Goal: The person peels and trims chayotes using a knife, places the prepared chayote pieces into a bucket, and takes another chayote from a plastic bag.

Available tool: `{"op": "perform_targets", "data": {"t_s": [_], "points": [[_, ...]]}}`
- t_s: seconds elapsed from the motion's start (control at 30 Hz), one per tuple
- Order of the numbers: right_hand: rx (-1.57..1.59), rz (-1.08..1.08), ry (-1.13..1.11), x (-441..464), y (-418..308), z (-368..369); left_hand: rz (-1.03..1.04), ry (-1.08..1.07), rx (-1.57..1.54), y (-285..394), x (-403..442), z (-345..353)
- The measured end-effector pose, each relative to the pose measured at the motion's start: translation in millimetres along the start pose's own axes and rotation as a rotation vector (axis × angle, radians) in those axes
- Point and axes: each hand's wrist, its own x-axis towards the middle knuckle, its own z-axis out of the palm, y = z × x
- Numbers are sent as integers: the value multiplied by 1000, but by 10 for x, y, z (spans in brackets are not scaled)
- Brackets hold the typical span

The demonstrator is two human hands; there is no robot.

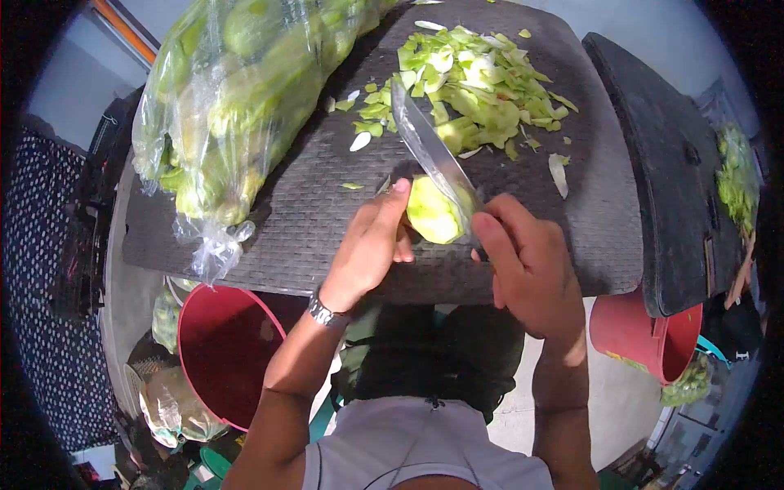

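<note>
My left hand grips a pale green vegetable, which looks like a chayote, from its left side, thumb on top. A knife is in my right hand, its handle mostly hidden by the fingers. The broad metal blade slants up and to the left, lying along the right side of the chayote. Just beyond the blade, a heap of green peelings is spread on the dark woven-textured table. A few loose slivers lie around the heap.
A large clear plastic bag of green vegetables lies at the table's left. Below the edge stand a red bin on the left and another red bucket on the right. A dark board-like surface adjoins the table's right side.
</note>
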Motion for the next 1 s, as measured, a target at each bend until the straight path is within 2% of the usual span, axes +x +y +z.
{"op": "perform_targets", "data": {"t_s": [0.13, 0.23, 0.27, 0.37, 0.43, 0.53, 0.7, 0.83, 1.0], "points": [[-159, -185, 0, 85, -2, 25, 538, 256, 379, -11, -160, -57], [-296, -354, 69, 113, 62, 155, 782, 405, 600, -6, -173, -10], [-346, -413, 90, 113, 63, 201, 729, 421, 585, -26, -175, 34], [-469, -243, -14, 91, -17, 254, 622, 454, 547, -87, -163, 126], [-545, -251, -22, 79, -63, 254, 603, 463, 535, -145, -129, 147], [-625, -253, -16, 114, -71, 279, 676, 492, 615, -150, -80, 128], [-873, -317, 52, 178, -80, 221, 668, 467, 611, -102, 4, 97], [-864, -341, 35, 264, -12, 217, 829, 467, 664, -106, 67, 53], [-858, -324, 15, 305, -60, 229, 680, 438, 641, -84, 41, 44]]}}
